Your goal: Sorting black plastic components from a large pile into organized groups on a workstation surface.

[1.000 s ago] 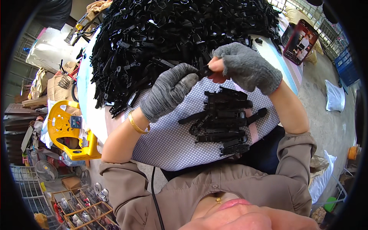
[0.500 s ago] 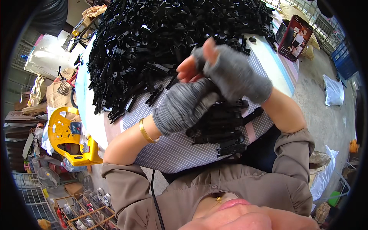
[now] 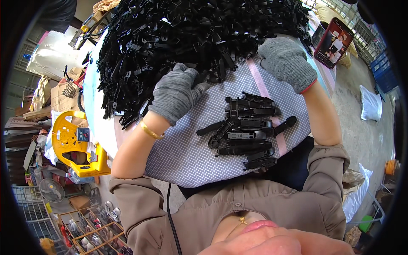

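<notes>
A large heap of small black clip-like plastic parts (image 3: 170, 42) covers the far part of the table. My left hand (image 3: 176, 93), in a grey knit glove, rests at the heap's near edge. Its thumb stands apart from the bent fingers, and no part shows between them. My right hand (image 3: 288, 63), gloved in grey too, is at the heap's right edge with its back toward me. Its fingertips are hidden, so whether it holds anything cannot be seen. Nearer to me lies a smaller group of longer black parts (image 3: 250, 131), laid roughly side by side, touched by neither hand.
The table has a dotted grey-white cover (image 3: 182, 165) with pink stripes. A phone (image 3: 334, 43) with a lit screen leans at the far right, beside a dark cup (image 3: 319, 32). A yellow plastic chair (image 3: 78, 144) stands left of the table. A white sack (image 3: 369, 103) lies on the floor.
My hands were together above the smaller group, the right over the left. They have parted: the left moved left to the heap's edge, the right went right and away. The smaller group is now uncovered.
</notes>
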{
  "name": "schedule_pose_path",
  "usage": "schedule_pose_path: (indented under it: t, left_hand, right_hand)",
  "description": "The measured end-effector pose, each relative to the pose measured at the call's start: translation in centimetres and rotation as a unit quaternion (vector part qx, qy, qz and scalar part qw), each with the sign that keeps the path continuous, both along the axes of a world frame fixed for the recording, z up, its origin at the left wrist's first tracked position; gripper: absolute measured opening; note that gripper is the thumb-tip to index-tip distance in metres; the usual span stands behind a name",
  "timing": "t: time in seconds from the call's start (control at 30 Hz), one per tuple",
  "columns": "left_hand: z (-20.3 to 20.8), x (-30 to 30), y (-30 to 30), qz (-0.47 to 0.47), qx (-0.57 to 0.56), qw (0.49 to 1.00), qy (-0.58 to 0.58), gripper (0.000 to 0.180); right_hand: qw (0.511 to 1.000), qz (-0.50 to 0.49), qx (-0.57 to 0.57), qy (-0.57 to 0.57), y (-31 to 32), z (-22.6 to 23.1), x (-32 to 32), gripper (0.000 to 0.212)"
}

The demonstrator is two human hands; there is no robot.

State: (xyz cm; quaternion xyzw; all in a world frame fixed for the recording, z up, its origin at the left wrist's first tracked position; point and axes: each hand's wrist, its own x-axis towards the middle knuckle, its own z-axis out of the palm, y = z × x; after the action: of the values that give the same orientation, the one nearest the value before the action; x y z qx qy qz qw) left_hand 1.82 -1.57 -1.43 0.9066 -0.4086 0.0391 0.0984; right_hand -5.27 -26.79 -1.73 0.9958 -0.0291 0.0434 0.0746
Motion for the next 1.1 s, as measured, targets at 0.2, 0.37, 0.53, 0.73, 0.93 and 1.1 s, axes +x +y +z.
schedule_pose_path:
  t: [0.2,0.37,0.53,0.73,0.93,1.1]
  left_hand:
    - [-0.6,-0.1,0.1,-0.05,-0.057,0.996,-0.039,0.028]
    - [0.9,-0.7,0.2,-0.046,-0.266,0.837,0.476,0.027]
    - [0.9,-1.4,-0.4,-0.029,-0.293,0.828,0.478,0.038]
    - [1.7,-2.2,-0.2,-0.042,-0.274,0.765,0.581,0.034]
    - [1.5,-1.6,-0.2,-0.03,-0.275,0.77,0.575,0.035]
    - [1.2,-1.5,-0.1,-0.017,-0.288,0.786,0.547,0.039]
  right_hand:
    - [0.987,0.034,0.149,0.053,2.9,2.0,-0.2,0.021]
    - [0.836,0.12,0.535,-0.007,4.3,1.4,-0.8,0.022]
    - [0.68,0.103,0.723,-0.057,4.2,0.3,-0.3,0.027]
    - [0.653,0.046,0.755,-0.039,4.5,1.3,-0.8,0.024]
    - [0.621,-0.005,0.784,-0.003,5.0,1.1,-0.9,0.027]
    - [0.589,-0.014,0.808,-0.001,5.6,1.1,-1.0,0.028]
